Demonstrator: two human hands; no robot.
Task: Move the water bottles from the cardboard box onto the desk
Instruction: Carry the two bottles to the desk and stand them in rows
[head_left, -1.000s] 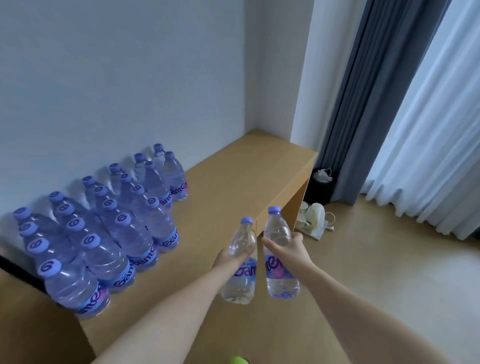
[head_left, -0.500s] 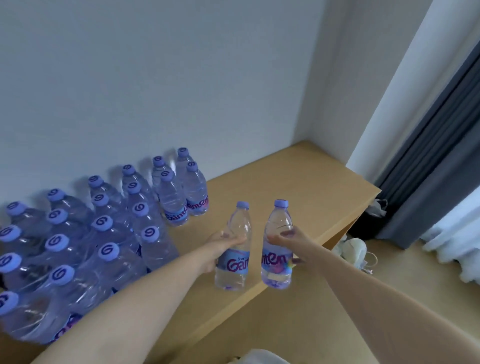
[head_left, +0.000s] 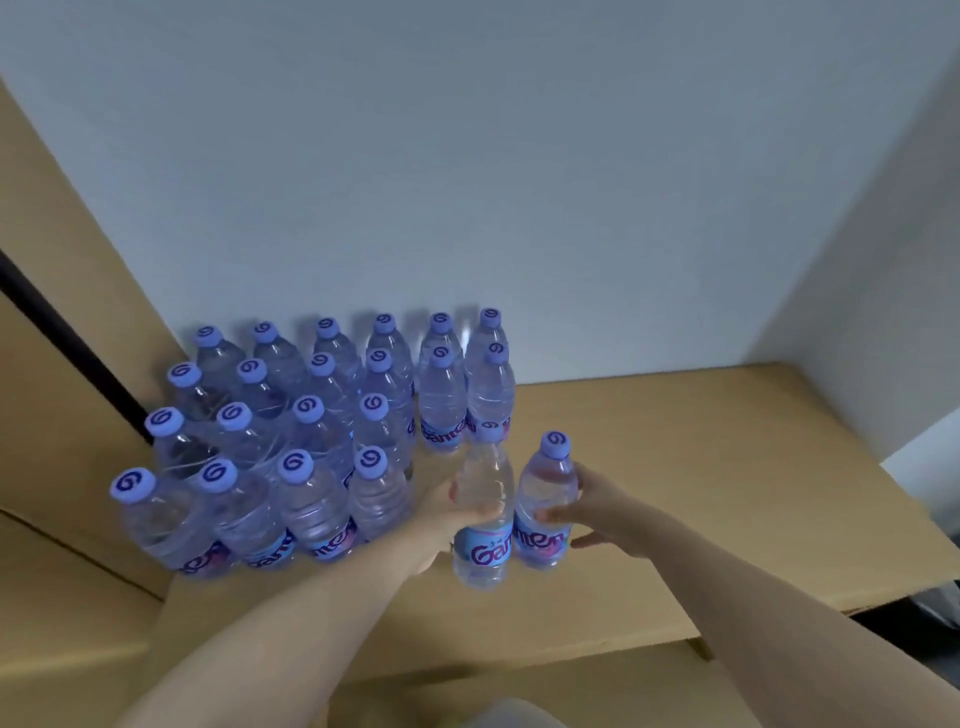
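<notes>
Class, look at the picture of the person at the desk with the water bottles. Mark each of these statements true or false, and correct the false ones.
1. Each hand holds one bottle. True: the left hand grips the left bottle and the right hand grips the right bottle.
2. The held bottles have no caps. False: both have purple caps.
3. Many bottles stand upright in rows on the desk.
True.
4. The standing bottles are to the right of the hands. False: they are to the left, by the wall.
5. The held bottles lie flat. False: both are roughly upright.
</notes>
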